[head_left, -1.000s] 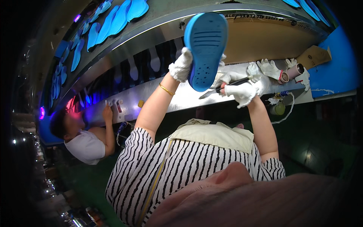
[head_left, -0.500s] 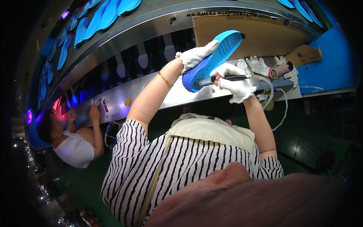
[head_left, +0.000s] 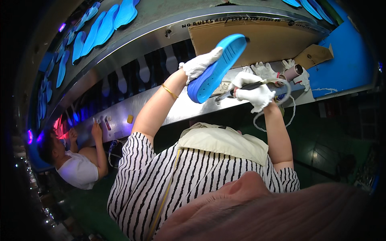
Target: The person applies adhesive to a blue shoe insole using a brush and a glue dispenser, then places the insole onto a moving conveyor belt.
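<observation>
Blue sole (head_left: 219, 69) pinched at left edge by left fingers (head_left: 211, 56); right fingers (head_left: 241, 79) around slim tool (head_left: 250, 86), nearby.

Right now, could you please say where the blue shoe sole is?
In the head view, the sole is above centre, in the white-gloved left hand, overlapping the brown cardboard.

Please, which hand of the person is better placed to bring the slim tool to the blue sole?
Probably the right hand: it grips the slim tool, whose tip points toward the blue sole. The left hand is occupied holding that sole.
</observation>
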Demonstrator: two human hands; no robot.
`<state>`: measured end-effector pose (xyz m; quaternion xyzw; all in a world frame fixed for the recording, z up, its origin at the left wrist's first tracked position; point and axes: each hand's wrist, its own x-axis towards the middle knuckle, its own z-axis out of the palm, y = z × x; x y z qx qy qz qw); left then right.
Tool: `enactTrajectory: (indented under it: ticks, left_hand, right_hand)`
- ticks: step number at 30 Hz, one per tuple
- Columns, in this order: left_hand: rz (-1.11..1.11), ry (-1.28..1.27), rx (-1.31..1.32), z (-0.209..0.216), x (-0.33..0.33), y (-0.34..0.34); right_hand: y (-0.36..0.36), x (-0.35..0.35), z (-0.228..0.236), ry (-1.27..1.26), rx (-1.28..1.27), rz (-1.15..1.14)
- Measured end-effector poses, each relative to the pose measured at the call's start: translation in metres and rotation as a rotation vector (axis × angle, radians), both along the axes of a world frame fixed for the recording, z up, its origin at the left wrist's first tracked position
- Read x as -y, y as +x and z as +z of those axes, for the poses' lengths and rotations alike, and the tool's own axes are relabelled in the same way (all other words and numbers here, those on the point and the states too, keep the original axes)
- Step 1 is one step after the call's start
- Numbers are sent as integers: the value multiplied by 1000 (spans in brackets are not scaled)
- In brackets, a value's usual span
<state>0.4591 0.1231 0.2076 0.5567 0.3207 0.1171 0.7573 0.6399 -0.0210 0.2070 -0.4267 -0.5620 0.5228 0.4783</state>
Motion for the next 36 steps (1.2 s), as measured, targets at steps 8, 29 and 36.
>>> enactTrajectory:
  ticks: [8,29,36]
  left_hand:
    - [106,-297,595,-42,-22,-30]
    - [375,-523,685,-68,89,50]
    - [250,-492,772,-67,45,32]
  right_hand:
    - [21,6,-28,127,-338,-275]
    - [0,24,-38,282,-135,-535]
    - [-29,19,-43,292,-11,-593]
